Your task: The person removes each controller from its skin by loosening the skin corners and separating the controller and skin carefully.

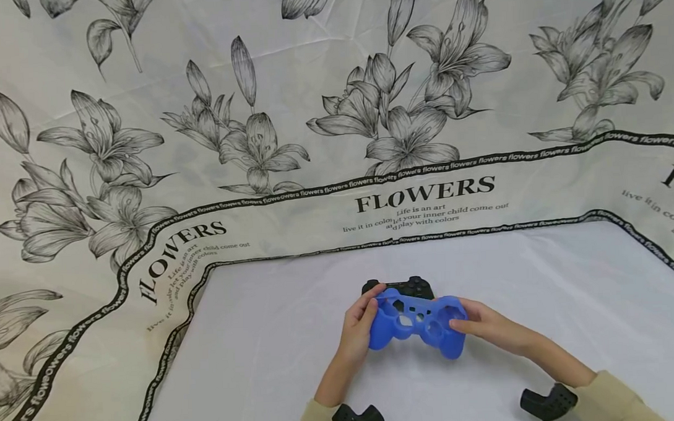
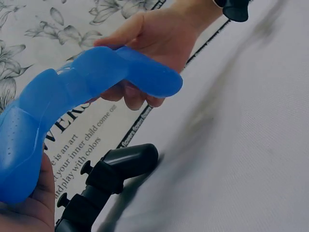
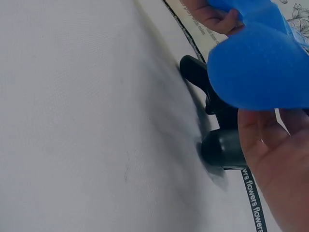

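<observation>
Between my two hands is a blue silicone game controller cover [image 1: 416, 325], held above the table with its button holes facing up. My left hand [image 1: 355, 330] pinches its left end, thumb on top. At the right end my right hand [image 1: 488, 323] grips the cover, its thumb over the near face and the other fingers behind. Just beyond the cover a black game controller [image 1: 414, 287] lies on the white surface, partly hidden by it. The left wrist view shows the cover [image 2: 96, 72] raised clear of the black controller [image 2: 104, 181].
A white cloth [image 1: 253, 350] covers the table. Its back and left sides meet a hanging fabric [image 1: 293, 218] printed with lilies and the word FLOWERS. Black wrist devices [image 1: 549, 402] sit at both sleeves.
</observation>
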Motion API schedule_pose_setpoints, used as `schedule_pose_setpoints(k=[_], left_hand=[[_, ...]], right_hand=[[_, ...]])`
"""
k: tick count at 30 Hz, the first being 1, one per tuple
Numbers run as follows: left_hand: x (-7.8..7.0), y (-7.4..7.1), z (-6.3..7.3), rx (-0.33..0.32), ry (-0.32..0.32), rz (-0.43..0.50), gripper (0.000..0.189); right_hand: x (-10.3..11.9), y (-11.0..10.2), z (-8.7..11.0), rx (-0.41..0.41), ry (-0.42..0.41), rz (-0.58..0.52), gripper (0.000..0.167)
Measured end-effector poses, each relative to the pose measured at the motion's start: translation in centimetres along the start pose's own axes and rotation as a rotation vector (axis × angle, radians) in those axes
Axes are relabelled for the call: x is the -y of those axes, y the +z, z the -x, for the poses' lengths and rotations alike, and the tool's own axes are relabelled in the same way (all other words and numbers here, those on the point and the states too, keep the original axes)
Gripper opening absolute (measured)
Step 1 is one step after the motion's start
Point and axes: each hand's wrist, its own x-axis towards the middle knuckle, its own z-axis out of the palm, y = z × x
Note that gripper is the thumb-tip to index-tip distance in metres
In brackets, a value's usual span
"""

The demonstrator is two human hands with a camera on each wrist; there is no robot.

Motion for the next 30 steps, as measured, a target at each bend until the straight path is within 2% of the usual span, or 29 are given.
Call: schedule_pose_setpoints(k=[3, 5, 10, 12, 16, 18, 20, 23, 26, 28, 30], left_hand=[[0.0, -0.2, 0.1, 0.026, -0.024, 0.022, 0.044], [-0.1, -0.5, 0.2, 0.072, -0.059, 0.042, 0.048], [-0.2, -1.3, 0.2, 0.173, -0.149, 0.046, 0.054], [-0.2, -1.5, 0.2, 0.180, -0.158, 0.026, 0.054], [0.0, -1.4, 0.2, 0.169, -0.165, -0.006, 0.052], [0.2, -1.2, 0.2, 0.148, -0.173, -0.018, 0.051], [0.4, -0.8, 0.3, 0.109, -0.187, -0.036, 0.049], [0.8, -0.4, 0.5, 0.045, -0.213, -0.068, 0.045], [1.0, -0.5, 0.8, -0.003, -0.228, -0.079, 0.041], [1.1, -0.7, 0.9, -0.020, -0.232, -0.079, 0.039], [1.2, -0.8, 1.0, -0.030, -0.227, -0.092, 0.037]], right_hand=[[0.1, 0.4, -0.1, -0.110, 0.023, 0.060, 0.053], [0.1, 0.5, -0.2, -0.183, 0.032, 0.092, 0.051], [0.1, 0.5, -0.4, -0.353, 0.135, 0.216, 0.050], [0.1, 0.6, -0.4, -0.407, 0.186, 0.269, 0.052], [0.2, 0.5, -0.5, -0.456, 0.227, 0.305, 0.056], [0.2, 0.4, -0.6, -0.439, 0.240, 0.290, 0.058], [0.0, 0.2, -0.7, -0.385, 0.244, 0.225, 0.060], [-0.4, -0.3, -0.5, -0.272, 0.239, 0.082, 0.066], [-0.8, -1.1, -0.1, -0.159, 0.191, -0.087, 0.071], [-1.0, -1.7, 0.2, -0.110, 0.154, -0.135, 0.071], [-1.1, -2.1, 0.4, -0.100, 0.149, -0.140, 0.069]])
